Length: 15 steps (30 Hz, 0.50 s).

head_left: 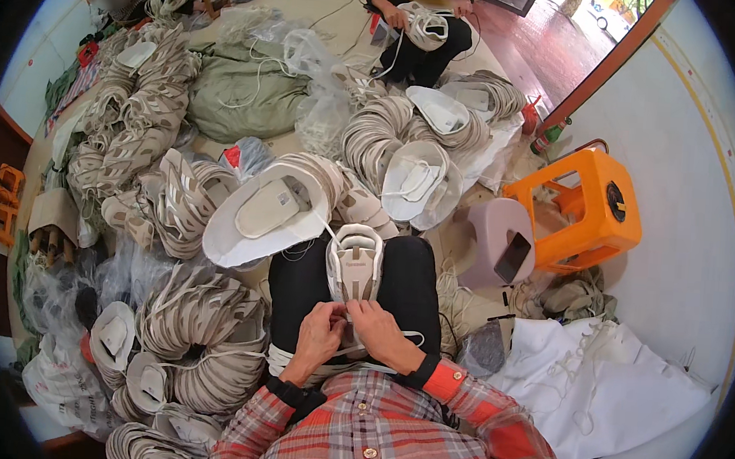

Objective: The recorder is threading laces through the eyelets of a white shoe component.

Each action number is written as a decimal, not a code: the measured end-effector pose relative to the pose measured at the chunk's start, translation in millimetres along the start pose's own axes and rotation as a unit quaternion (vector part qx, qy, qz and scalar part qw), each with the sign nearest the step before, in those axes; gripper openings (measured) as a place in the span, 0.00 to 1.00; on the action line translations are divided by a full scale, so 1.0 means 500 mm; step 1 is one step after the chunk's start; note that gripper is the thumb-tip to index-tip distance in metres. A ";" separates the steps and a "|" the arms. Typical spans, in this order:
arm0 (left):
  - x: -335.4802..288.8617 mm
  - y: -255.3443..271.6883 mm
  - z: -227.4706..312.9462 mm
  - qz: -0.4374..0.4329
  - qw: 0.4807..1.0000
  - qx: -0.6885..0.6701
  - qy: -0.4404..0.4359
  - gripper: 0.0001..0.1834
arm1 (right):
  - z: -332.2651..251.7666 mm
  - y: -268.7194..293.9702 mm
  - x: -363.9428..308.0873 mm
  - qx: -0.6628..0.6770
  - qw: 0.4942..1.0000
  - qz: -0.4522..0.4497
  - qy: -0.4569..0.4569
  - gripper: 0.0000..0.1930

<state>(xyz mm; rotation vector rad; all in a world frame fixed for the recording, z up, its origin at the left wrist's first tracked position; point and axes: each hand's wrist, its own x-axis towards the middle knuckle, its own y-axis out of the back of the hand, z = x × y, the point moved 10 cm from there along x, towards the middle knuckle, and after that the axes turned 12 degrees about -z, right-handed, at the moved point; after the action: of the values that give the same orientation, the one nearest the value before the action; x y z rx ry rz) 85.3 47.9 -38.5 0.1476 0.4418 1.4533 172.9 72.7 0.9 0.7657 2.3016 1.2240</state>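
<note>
A beige and white shoe upper point(354, 272) lies on my lap between my dark-trousered thighs, its collar opening pointing away from me. At its near end my left hand point(320, 338) is closed, fingertips bent inward against the upper. Beside it my right hand point(377, 332) pinches the same near end, its fingers almost meeting the left ones. Exactly what the fingertips grip is partly hidden by the hands. A white cord point(412, 334) loops out to the right of my right hand, and more pale strands run across my lap beneath the wrists.
Stacked shoe uppers point(202, 320) lie to my left, with more ahead. A white-lined piece point(269, 210) lies beyond my knees. To the right stand a lilac stool point(489, 237) bearing a phone point(513, 257), an orange stool point(583, 207) and white cloth point(593, 386). Another person handles an upper point(424, 27) ahead.
</note>
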 end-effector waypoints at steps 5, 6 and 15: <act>-0.002 0.001 0.011 -0.001 1.000 0.014 0.011 0.12 | 0.036 -0.012 0.009 0.151 0.988 0.008 -0.014 0.12; -0.002 0.003 0.010 0.001 1.000 0.013 0.011 0.12 | 0.035 -0.010 0.007 0.150 0.989 0.007 -0.013 0.12; 0.008 0.012 0.037 0.022 0.999 0.022 -0.026 0.12 | 0.109 -0.039 -0.004 0.264 0.956 0.062 -0.112 0.07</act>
<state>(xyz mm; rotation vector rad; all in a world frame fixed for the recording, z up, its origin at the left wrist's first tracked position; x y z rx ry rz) 87.0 55.5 -20.2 0.2308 0.4310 1.4797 201.5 96.0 -43.9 1.1764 2.4313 0.5165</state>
